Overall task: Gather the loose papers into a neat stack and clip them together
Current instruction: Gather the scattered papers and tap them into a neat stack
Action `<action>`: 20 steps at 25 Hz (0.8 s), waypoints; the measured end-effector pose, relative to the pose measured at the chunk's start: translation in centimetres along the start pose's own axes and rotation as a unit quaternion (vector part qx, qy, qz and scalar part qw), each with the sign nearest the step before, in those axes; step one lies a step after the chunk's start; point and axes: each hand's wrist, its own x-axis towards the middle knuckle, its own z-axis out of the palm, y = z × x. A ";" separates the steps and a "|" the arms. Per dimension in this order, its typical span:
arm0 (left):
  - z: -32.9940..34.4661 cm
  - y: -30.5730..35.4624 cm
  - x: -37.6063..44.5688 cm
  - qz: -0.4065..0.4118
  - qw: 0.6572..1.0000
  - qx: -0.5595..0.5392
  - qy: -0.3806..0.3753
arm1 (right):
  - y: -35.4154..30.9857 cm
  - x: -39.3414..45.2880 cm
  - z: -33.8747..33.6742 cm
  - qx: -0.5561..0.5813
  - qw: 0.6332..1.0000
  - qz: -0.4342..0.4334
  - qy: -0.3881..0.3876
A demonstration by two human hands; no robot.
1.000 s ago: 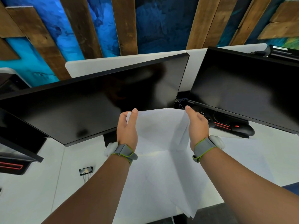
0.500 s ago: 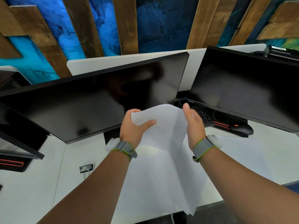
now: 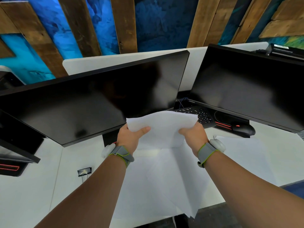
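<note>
Both thumbs have swung over onto the papers: my left hand and right hand now pinch the top corners, fingers curled behind, sheets hanging uneven above the worktop. Squaring comes next, then the binder clip.

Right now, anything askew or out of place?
Yes. The papers held by left hand and right hand are not squared: lower corners fan out past the desk edge. Binder clip lies unused.

White papers (bowed), clip apart
</note>
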 end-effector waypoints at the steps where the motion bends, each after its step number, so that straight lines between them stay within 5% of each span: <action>1: 0.1 -0.1 0.0 0.004 1.000 0.003 0.001 | 0.1 0.2 -0.2 0.000 1.000 -0.004 0.005; 8: 1.4 -1.8 0.0 0.034 0.994 0.098 0.025 | 2.0 0.8 -1.7 -0.130 0.991 -0.003 -0.039; 13: 6.9 0.2 -0.6 0.106 0.990 0.094 -0.013 | 1.5 1.1 -6.5 -0.075 0.996 -0.049 0.012; 20: 16.8 -3.3 -2.2 -0.011 0.986 0.132 -0.105 | 6.2 1.9 -15.1 -0.128 0.988 0.056 0.067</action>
